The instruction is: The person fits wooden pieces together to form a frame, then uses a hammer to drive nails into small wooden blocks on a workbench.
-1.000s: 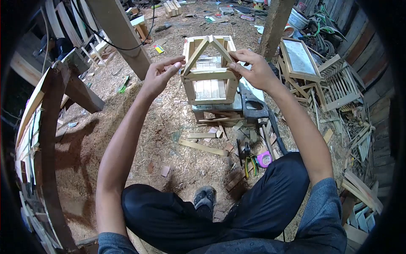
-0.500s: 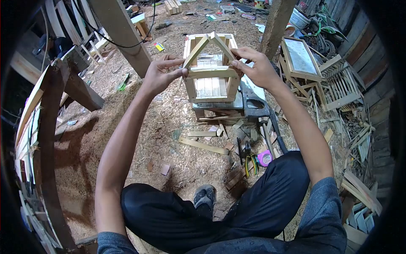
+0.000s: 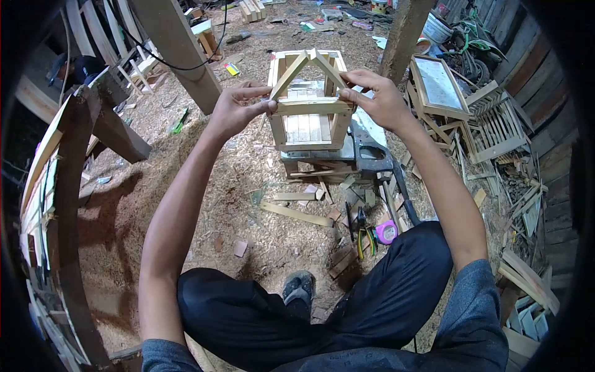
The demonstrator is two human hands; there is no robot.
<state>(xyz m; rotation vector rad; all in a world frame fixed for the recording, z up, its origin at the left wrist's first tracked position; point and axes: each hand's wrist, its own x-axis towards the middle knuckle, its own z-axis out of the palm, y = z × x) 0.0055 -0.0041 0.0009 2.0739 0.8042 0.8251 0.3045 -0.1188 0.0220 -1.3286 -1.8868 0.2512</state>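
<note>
Grip: my left hand and right hand are pinching shut on the crossbar ends of the small pale wooden house-shaped frame | Place: standing on the grey metal stand | Doing well: I am judging that even squeezing from both sides is best | Look: open slats, peaked gable.

**One head-worn view, tilted down over the arms**

My only feed comes from the camera on the person's head. It faces forward and tilts steeply down, so I look along both forearms to the left hand and right hand. They meet at the small wooden house frame in the upper middle, near the lens. The folded legs fill the bottom edge, closest of all. The wide lens bends the sawdust floor and darkens the corners.
</note>
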